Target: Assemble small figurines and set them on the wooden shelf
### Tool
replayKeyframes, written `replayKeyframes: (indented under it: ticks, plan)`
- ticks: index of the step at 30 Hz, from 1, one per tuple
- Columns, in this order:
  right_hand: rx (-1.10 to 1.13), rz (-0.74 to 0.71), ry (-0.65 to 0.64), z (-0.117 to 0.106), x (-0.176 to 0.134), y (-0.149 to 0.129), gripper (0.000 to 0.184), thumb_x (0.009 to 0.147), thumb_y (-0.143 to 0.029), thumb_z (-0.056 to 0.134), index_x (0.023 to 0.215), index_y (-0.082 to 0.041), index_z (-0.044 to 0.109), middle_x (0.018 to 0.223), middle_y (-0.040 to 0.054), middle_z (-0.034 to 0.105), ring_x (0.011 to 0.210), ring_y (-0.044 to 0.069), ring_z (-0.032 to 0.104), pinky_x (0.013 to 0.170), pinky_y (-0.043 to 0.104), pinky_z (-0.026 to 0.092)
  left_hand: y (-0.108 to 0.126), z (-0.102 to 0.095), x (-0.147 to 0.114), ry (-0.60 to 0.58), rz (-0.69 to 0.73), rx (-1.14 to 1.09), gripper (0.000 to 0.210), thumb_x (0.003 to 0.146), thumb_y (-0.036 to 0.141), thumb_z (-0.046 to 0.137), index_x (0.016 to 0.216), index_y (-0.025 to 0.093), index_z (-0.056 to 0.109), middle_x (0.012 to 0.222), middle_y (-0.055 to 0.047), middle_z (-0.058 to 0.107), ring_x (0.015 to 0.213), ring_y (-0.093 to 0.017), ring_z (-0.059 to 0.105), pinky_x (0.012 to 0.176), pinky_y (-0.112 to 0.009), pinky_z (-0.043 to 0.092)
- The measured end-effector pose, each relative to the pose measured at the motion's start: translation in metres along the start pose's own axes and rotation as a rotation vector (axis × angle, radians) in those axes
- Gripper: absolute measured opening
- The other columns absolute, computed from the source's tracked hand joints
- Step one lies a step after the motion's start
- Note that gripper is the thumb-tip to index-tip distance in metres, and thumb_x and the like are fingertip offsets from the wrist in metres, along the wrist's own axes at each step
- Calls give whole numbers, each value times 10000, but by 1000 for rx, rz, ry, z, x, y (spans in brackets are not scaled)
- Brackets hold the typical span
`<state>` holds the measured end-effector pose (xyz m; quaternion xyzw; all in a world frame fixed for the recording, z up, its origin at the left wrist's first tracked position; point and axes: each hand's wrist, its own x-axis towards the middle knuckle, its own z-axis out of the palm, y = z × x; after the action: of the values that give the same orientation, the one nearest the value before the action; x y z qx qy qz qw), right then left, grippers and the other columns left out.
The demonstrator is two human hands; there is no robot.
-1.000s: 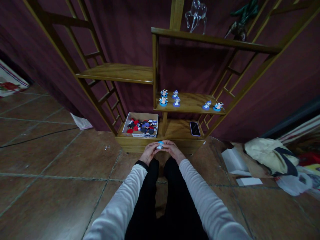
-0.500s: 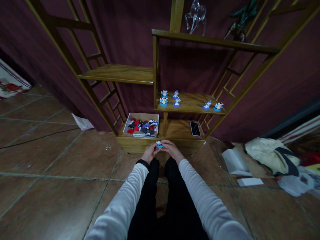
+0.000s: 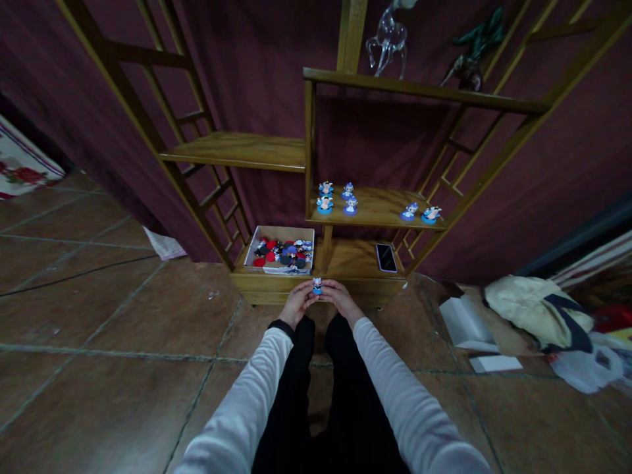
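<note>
Between my two hands I hold a small figurine (image 3: 316, 286) with a white head and a blue base. My left hand (image 3: 297, 303) grips it from the left, and my right hand (image 3: 340, 297) from the right. Just beyond them, on the cabinet's lower level, sits an open box (image 3: 289, 268) full of figurines with red, black and blue bases. On the shelf (image 3: 378, 209) above stand several figurines: a blue-based one (image 3: 324, 205) and a purple one (image 3: 350, 206) toward the left, another purple one (image 3: 409, 211) and a blue-based one (image 3: 431, 214) at the right end.
A phone (image 3: 386, 257) lies on the lower level, right of the post. Higher up stand a clear glass horse (image 3: 389, 41) and a dark green statue (image 3: 471, 56). A white box (image 3: 464, 322), a beige bag (image 3: 536, 306) and a plastic bag (image 3: 587, 361) are on the floor to the right.
The figurine has turned in my fingers and now stands more upright, its front facing me. My hands stay in nearly the same place. The view has shifted slightly.
</note>
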<state>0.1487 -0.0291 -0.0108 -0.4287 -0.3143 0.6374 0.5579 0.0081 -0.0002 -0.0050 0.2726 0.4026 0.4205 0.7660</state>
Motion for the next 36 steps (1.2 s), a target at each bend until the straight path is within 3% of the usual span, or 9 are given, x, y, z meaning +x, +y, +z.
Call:
replayKeyframes:
  ticks: [12, 36]
  plan:
    - [14, 5, 20, -2, -1, 1, 347, 535, -334, 743, 833, -183, 651, 841, 37, 691, 825, 191, 646, 836, 386, 476, -1, 2, -2, 66, 30, 9, 196, 659, 83, 656, 852, 114, 650, 732, -64, 679, 600, -97, 625, 603, -200, 517]
    - [3, 15, 3, 1, -3, -2, 309, 550, -353, 743, 791, -187, 644, 766, 21, 682, 787, 178, 639, 830, 382, 475, -5, 0, 3, 52, 47, 58, 302, 590, 70, 718, 877, 136, 653, 755, -45, 678, 628, -88, 617, 599, -179, 495]
